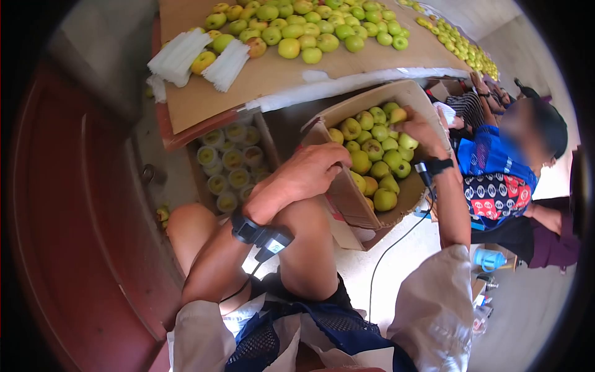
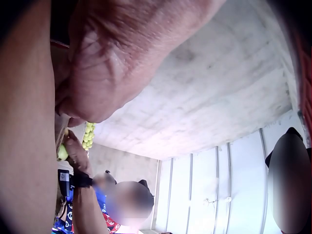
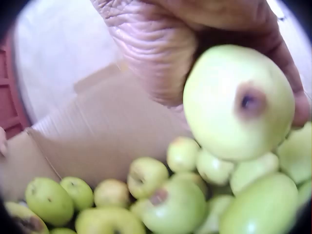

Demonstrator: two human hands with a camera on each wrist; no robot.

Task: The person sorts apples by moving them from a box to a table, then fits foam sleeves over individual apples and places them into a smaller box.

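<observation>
right hand (image 1: 426, 131) reaches down into the open box, palm low, fingers bent round one held apple (image 3: 224, 112): smooth, waxy, pale green, rounded, with a soft-looking brown patch about a dark pit. fingertips wrap its far side, thumb side partly hidden.

left hand (image 1: 313, 166) lies across the box's near edge, knuckles up, fingers curled over the rim and gripping it; tips mostly out of sight. left forearm crosses over a bare knee (image 1: 304, 248), black camera strapped at the wrist.

cardboard box (image 1: 350, 201) has matte brown walls, slightly bowed, flap folded out below the left fingers. loose apples (image 1: 372, 149) fill it between the two hands, directly under the right fingers; skins green to yellow, some with brown spots, shapes round to lopsided.

beyond the fingers of both hands, a brown board tabletop (image 1: 204, 108) carries more green and yellow apples, plus white ribbed foam sleeves (image 1: 226, 65) in stacks. left of the left fingers, a second carton holds rows of fruit in pale round wraps. right of the right fingers, a person in blue (image 1: 496, 155).
</observation>
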